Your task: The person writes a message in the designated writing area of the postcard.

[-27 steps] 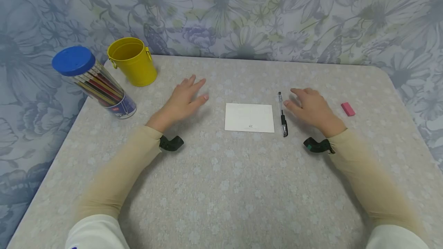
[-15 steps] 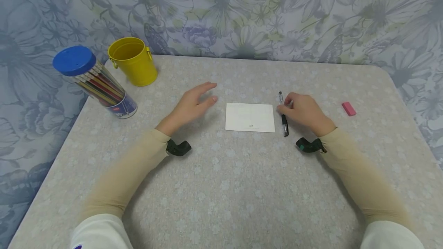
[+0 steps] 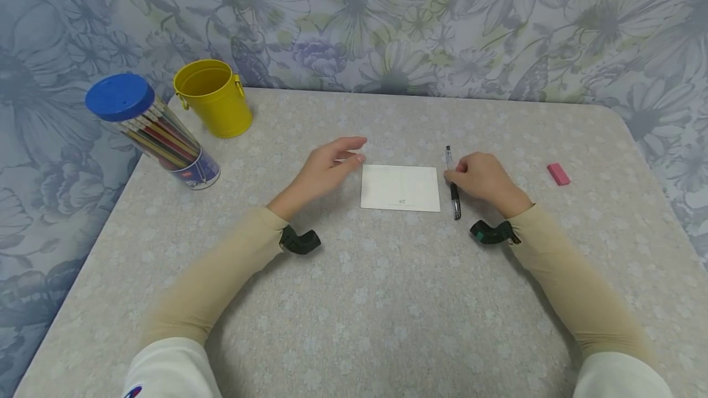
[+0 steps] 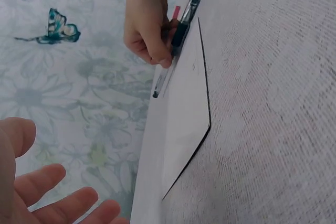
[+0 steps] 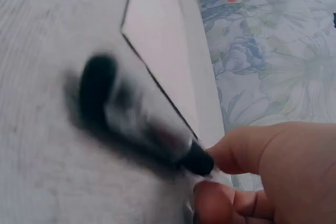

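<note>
A white card [image 3: 401,187] lies flat on the table in the head view, between the hands. Just right of it is a gel pen [image 3: 455,200] with a clear barrel and black grip and cap. My right hand [image 3: 482,180] pinches the pen near its middle between thumb and curled fingers; the right wrist view shows the pen [image 5: 149,127] close, blurred, its capped end pointing away from the fingertips. My left hand [image 3: 325,169], fingers loosely extended and holding nothing, hovers by the card's upper left corner. In the left wrist view its fingers [image 4: 68,203] spread apart.
A pink eraser [image 3: 558,174] lies to the right of the right hand. At the back left stand a yellow bucket [image 3: 221,106] and a blue-lidded tube of pencils [image 3: 160,137]. A flower-patterned wall [image 3: 387,23] rises behind the table's far edge.
My right hand has moved left to the pen and its fingers have closed on it. My left hand has moved right, toward the card, its fingers less spread.
</note>
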Demonstrator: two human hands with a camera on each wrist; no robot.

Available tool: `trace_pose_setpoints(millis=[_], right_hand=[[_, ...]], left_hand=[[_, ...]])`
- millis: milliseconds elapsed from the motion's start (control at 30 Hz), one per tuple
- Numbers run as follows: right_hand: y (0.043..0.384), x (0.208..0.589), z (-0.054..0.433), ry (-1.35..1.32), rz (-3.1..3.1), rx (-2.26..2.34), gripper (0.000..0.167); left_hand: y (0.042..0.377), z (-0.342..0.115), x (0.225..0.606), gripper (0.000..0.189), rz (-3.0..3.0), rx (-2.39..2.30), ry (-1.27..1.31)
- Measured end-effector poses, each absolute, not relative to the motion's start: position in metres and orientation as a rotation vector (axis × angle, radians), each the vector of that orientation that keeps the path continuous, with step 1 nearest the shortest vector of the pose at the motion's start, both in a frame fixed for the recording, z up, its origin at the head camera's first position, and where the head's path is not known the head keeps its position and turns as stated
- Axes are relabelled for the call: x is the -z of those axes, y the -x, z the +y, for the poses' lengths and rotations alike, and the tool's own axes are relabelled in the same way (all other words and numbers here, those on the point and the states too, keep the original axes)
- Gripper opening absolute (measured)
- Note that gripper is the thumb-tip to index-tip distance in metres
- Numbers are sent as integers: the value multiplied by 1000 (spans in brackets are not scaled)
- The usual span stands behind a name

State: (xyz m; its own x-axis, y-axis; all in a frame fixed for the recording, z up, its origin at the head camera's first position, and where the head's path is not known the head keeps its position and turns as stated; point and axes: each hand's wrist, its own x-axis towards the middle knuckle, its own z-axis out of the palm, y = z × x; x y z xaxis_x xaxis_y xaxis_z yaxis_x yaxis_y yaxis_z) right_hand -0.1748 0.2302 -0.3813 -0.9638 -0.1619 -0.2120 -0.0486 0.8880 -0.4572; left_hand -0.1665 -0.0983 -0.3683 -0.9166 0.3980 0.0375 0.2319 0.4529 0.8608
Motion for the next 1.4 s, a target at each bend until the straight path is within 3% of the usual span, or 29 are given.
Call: trace_pose_setpoints(millis=[300,500,700,1133,1400], right_hand=[[174,371,229,-95,2552,1186,40],[171,366,219,-169,2202,1711,28],[166,361,205,-240,1793,2107,28],[154,349,178,-179,1509,2304,28],[151,349,168,-117,1411,2363,37]], left_hand=[[164,-85,368,44,2516,-1453,-609],[163,-77,367,44,2508,-1459,-669],[163,-72,365,43,2497,-1486,-699],[158,-62,358,42,2412,-1599,-768],[157,-59,361,37,2438,-1681,-855]])
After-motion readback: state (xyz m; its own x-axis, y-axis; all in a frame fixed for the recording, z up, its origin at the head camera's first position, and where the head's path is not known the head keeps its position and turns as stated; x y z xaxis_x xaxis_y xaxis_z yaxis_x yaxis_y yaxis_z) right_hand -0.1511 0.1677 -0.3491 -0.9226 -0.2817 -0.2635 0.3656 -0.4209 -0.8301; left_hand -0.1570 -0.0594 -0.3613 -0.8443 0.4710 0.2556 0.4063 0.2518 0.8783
